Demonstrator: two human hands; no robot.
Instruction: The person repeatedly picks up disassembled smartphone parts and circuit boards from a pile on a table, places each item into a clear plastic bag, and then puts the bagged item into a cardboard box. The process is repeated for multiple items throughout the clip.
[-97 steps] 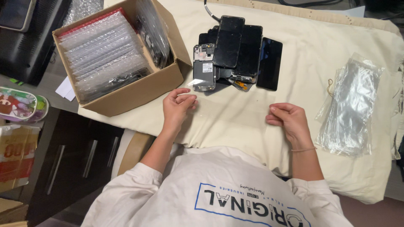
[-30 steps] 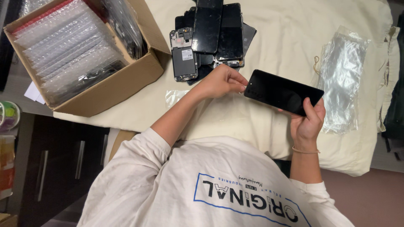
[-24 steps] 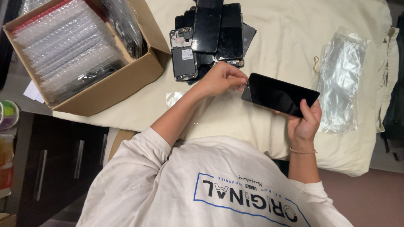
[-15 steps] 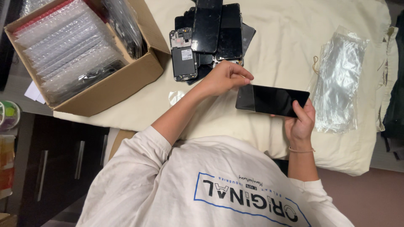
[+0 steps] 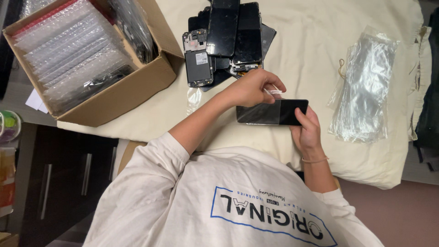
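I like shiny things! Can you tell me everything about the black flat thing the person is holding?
The black screen panel is a thin, flat, glossy rectangle, like glass. It is held level above the cream cloth, lying sideways. The right hand has it in its grip at one end. The left hand rests over its top edge, pinching a small clear strip there.

Bare cloth (image 5: 311,50) between phone pile (image 5: 231,41) and bags (image 5: 366,87), seemingly
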